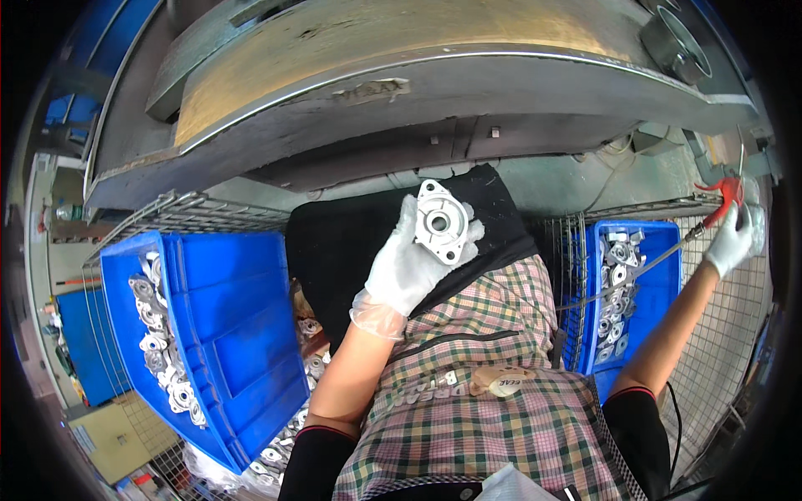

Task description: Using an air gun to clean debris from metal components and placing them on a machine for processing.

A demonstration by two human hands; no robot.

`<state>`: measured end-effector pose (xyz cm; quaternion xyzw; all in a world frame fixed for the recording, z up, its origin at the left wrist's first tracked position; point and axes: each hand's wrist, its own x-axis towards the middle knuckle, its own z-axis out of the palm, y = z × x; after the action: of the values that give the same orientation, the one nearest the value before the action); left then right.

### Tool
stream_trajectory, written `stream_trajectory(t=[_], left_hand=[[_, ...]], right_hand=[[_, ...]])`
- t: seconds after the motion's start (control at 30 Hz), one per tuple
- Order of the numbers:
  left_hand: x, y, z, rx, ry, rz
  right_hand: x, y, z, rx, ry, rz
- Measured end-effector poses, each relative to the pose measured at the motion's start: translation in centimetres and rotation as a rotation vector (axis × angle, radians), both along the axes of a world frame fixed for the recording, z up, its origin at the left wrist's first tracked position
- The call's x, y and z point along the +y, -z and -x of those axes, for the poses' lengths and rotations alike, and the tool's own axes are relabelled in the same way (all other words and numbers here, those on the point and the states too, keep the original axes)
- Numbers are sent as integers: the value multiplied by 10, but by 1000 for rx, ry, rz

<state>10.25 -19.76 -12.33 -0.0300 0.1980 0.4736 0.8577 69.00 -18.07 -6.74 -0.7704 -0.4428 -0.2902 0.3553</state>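
Observation:
My left hand, in a white glove with a clear cuff, holds a silvery metal flange housing over my lap. The housing has a round bore at its centre and a small hole at each end, its face turned up. Out at the far right, my white-gloved right hand is closed round the lower part of a red air blow gun. From the gun a long thin metal nozzle slants down to the left, over a blue bin.
Similar metal parts fill the right bin. To my left a larger blue bin stands tilted, with more parts inside. Wire baskets flank me. A bench runs across the front, with a metal pot at its right end.

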Motion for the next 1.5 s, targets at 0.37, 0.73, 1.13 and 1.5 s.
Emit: stream_trajectory(t=[0.37, 0.73, 1.13, 1.5], left_hand=[[0, 6, -48, 160, 142, -20], [2, -12, -13, 1093, 383, -383], [-51, -126, 150, 1792, -190, -547], [-179, -195, 245, 2627, 106, 118]], right_hand=[[-34, 45, 357, 1296, -1003, 650], [-39, 52, 246, 790, -566, 961], [36, -8, 239, 460, -766, 734], [207, -114, 504, -21, -1472, 477]])
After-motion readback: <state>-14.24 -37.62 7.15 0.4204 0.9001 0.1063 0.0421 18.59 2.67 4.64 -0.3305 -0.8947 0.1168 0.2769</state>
